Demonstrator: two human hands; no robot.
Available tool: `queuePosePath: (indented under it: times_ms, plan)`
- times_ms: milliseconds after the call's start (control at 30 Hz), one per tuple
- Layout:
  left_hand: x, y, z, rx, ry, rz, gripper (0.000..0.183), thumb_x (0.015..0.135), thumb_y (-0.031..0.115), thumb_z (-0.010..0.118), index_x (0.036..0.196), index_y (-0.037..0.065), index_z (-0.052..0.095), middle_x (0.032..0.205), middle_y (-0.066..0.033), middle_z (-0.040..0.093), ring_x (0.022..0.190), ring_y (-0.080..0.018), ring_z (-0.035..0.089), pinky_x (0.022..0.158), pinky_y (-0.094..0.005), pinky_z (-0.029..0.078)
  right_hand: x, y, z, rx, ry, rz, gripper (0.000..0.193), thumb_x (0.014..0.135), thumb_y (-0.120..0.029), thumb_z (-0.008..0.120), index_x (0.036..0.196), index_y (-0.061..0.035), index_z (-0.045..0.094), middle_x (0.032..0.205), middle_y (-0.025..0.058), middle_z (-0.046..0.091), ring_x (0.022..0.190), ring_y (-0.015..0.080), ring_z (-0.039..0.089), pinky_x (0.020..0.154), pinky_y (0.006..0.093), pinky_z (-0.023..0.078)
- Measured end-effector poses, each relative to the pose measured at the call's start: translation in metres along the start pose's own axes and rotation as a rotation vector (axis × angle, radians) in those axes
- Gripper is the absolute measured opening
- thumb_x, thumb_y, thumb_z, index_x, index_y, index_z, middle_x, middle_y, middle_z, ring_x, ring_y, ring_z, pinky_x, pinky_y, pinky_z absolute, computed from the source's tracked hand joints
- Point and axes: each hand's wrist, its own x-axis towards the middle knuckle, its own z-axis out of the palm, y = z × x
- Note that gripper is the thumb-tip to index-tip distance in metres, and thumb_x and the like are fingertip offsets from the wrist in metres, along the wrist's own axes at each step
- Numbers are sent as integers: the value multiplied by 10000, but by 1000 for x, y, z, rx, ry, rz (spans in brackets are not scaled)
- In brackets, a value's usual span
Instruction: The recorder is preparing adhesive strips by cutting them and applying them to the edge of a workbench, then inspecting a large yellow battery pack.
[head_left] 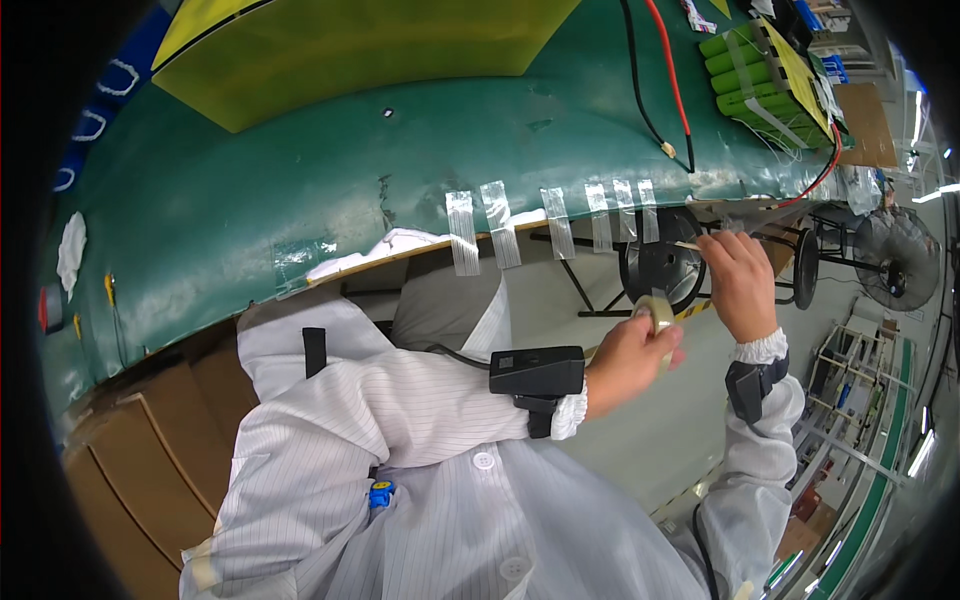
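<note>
In the head view, the left hand (625, 367) was closed around the tape roll (655, 315), which stood out past its fingertips, up and to the right. The right hand (740, 285), beyond the roll and to its right, had thumb and forefinger together on something thin and pale, too small to make out. The roll lay between the two hands, touching the left and apart from the right, seen nearly edge-on, with its longer visible side running roughly away from the wearer's body. It looked pale yellowish, glossy and partly see-through. Left of the right fingertips, six clear strips (558, 223) hung side by side over the near edge of the worktop (430, 150), their long axes crossing that edge; the closest was just beside those fingertips. They looked shiny, crinkled and finely lined. Farther beyond the right hand lay a green cell pack (745, 75), with a red lead (668, 60) and a black lead (637, 90) to its left.
</note>
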Motion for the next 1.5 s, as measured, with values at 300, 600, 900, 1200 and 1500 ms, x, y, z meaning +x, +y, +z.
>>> queuePosePath:
  times_ms: [300, 600, 900, 1200, 1500]
  plan:
    - [-31, 3, -20, 105, -29, -143, 367, 1031, 293, 544, 1190, -36, 567, 1114, -156, 691, 1039, -186, 668, 891, -321, 515, -52, -1, -5, 755, 107, 750, 107, 963, -27, 568, 1069, -34, 572, 821, 50, 655, 746, 153, 578, 708, 271, 436]
    - [-55, 5, -41, 347, -89, -80, 265, 993, 216, 620, 1103, -22, 585, 989, -88, 700, 911, -131, 648, 812, -299, 510, -39, -43, 7, 1292, -197, 796, 163, 948, -174, 675, 1020, -29, 693, 744, -66, 513, 690, 43, 434, 624, 217, 361]
    - [-83, 15, -59, 503, -137, 4, 242, 975, 226, 661, 981, 5, 564, 847, -27, 644, 759, -90, 564, 700, -294, 472, -21, -69, -3, 1405, -457, 667, 269, 947, -268, 672, 1052, -26, 723, 701, -77, 505, 657, 41, 423, 593, 228, 359]
    - [-104, 23, -72, 535, -167, 43, 241, 973, 222, 660, 972, 0, 564, 854, -40, 652, 774, -108, 579, 716, -301, 480, -12, -91, -17, 1358, -500, 638, 226, 897, -190, 717, 1031, -8, 722, 769, -49, 590, 692, 38, 471, 625, 223, 408]
    - [-127, 29, -89, 534, -165, 112, 254, 971, 229, 665, 989, -9, 577, 845, -57, 654, 761, -110, 579, 694, -305, 479, 2, -115, -32, 1338, -541, 628, 190, 862, -132, 749, 990, 3, 711, 722, -66, 532, 684, 36, 448, 633, 226, 397]
